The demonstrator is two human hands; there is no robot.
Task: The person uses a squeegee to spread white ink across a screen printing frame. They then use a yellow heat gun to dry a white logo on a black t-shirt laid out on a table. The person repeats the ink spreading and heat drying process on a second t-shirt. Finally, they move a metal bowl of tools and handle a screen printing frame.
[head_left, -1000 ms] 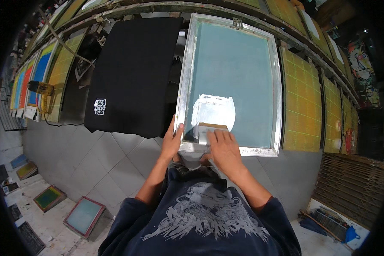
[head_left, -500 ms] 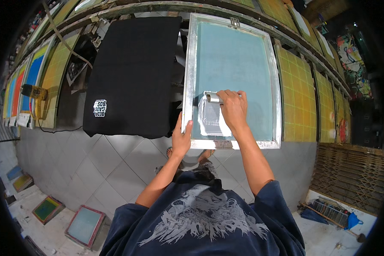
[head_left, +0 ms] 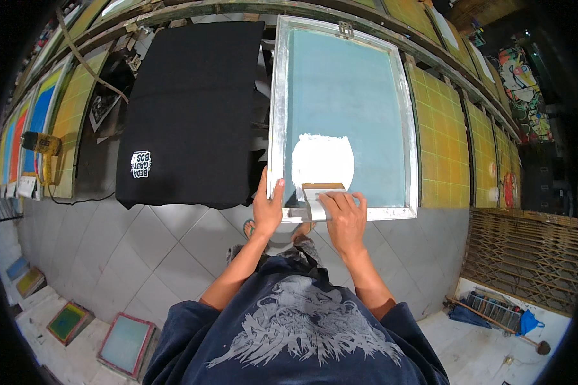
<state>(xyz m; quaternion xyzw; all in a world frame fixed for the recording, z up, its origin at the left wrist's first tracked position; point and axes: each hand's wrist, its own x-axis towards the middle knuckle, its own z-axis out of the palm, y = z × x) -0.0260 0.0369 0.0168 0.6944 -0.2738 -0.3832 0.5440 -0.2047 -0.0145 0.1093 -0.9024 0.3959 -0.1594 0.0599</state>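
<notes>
A screen printing frame (head_left: 407,128) with metal sides and blue-green mesh lies in front of me. My left hand (head_left: 268,206) grips its left side near the lower corner, the thumb on top. In my right hand (head_left: 347,221) is a squeegee (head_left: 316,204) with a metal holder and a brownish blade. It rests at the near end of the mesh, by the frame's lower rail. Beyond the blade spreads a solid patch of white ink (head_left: 324,158). A black T-shirt (head_left: 189,109) with a small white print (head_left: 140,165) is spread flat to the left.
A yellow heat gun (head_left: 43,144) with a black cord stands at the left among colourful panels. Yellow gridded printing boards (head_left: 440,141) run to the right. Smaller screens (head_left: 127,343) lean at the lower left. A folding metal gate (head_left: 517,260) is at the right.
My right hand has drawn the squeegee toward me, from the patch's far end to the near rail. The patch, greyish in its middle before, is now solid white. My left hand keeps its grip.
</notes>
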